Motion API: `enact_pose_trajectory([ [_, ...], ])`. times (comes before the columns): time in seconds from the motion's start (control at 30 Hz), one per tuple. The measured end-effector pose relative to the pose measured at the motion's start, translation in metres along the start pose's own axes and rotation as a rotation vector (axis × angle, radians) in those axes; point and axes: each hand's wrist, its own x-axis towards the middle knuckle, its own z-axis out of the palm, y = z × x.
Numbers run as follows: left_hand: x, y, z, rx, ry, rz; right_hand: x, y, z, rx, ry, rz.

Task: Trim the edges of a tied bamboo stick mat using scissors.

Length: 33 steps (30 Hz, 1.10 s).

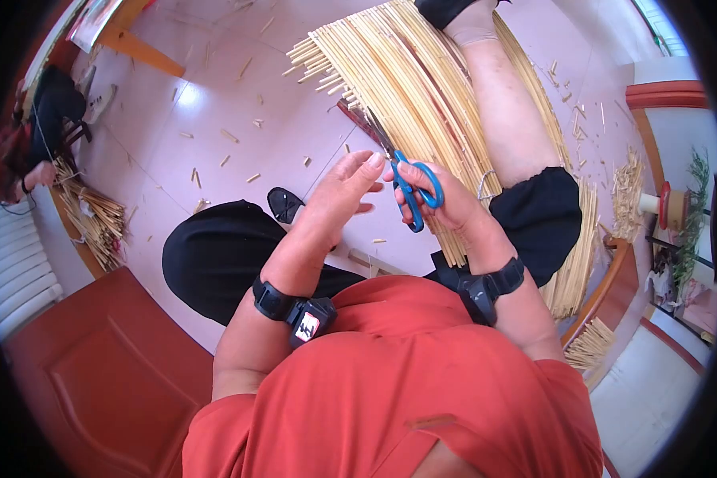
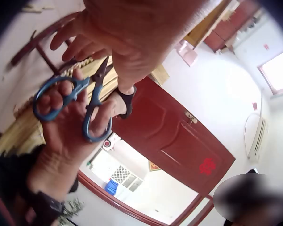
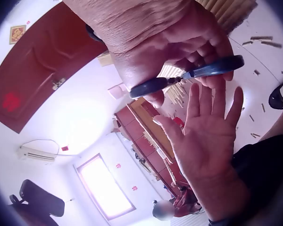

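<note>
A pair of scissors with blue handles (image 1: 407,195) is held in my right hand (image 1: 450,197). In the left wrist view the scissors' loops (image 2: 98,96) have the right thumb and fingers through them, and the dark blades stand slightly apart. Close beside the blades is my left hand (image 1: 344,193), its fingers spread and loosely extended. The right wrist view shows that left palm (image 3: 205,141) bare, with nothing in it. Beneath the right hand lies a long mat of straw-coloured stalks (image 1: 390,60), bound side by side with cord, its ends uneven at the far left.
My right leg (image 1: 510,103) stretches across the mat. Short stalk offcuts (image 1: 229,135) litter the pink tiled floor. A stalk bundle (image 1: 95,215) lies at left near another person (image 1: 24,159). Red wooden furniture (image 1: 111,366) stands at lower left, a cord spool (image 1: 671,209) at right.
</note>
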Motion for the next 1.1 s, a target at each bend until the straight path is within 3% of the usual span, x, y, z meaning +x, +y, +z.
enact_pose_trajectory([
  [0.03, 0.0, 0.001, 0.004, -0.195, -0.045, -0.095, 0.004, 0.0, 0.0, 0.073, -0.02, 0.037],
  [0.1, 0.016, -0.01, 0.005, -0.257, -0.034, -0.075, 0.012, -0.002, 0.003, 0.063, 0.018, 0.056],
  [0.17, 0.048, -0.021, -0.001, -0.342, 0.288, 0.076, 0.016, -0.004, 0.006, 0.004, 0.045, 0.082],
  [0.2, 0.066, -0.022, -0.006, -0.428, 0.363, 0.047, 0.017, -0.005, 0.009, -0.006, 0.045, 0.088],
  [0.37, 0.108, -0.015, -0.021, -0.496, 0.217, -0.066, 0.014, -0.002, 0.014, -0.036, 0.091, 0.053],
  [0.57, 0.119, -0.018, -0.031, -0.453, 0.207, -0.074, 0.007, 0.006, 0.014, -0.068, 0.117, 0.026],
  [0.67, 0.106, -0.017, -0.036, -0.255, 0.141, -0.184, 0.006, -0.003, 0.014, -0.193, 0.126, 0.055],
  [0.73, 0.084, -0.018, -0.026, 0.159, 0.483, 0.026, 0.009, -0.006, 0.015, -0.241, 0.127, 0.077],
  [0.77, 0.072, -0.014, -0.022, 0.156, 0.488, 0.032, 0.011, -0.009, 0.015, -0.285, 0.129, 0.096],
  [0.83, 0.042, 0.0, -0.013, -0.335, 0.325, -0.157, 0.016, -0.013, 0.014, -0.278, 0.137, 0.096],
  [0.87, 0.032, -0.004, -0.007, -0.335, 0.328, -0.155, 0.018, -0.014, 0.014, -0.266, 0.147, 0.102],
  [0.93, 0.02, -0.008, 0.001, -0.521, 0.128, -0.121, 0.022, -0.015, 0.014, -0.237, 0.14, 0.083],
  [1.03, 0.023, -0.012, 0.007, -0.497, -0.015, -0.086, 0.028, -0.009, 0.009, -0.237, 0.153, 0.057],
  [1.1, 0.026, -0.013, 0.012, -0.515, -0.003, -0.073, 0.03, -0.009, 0.009, -0.238, 0.146, 0.062],
])
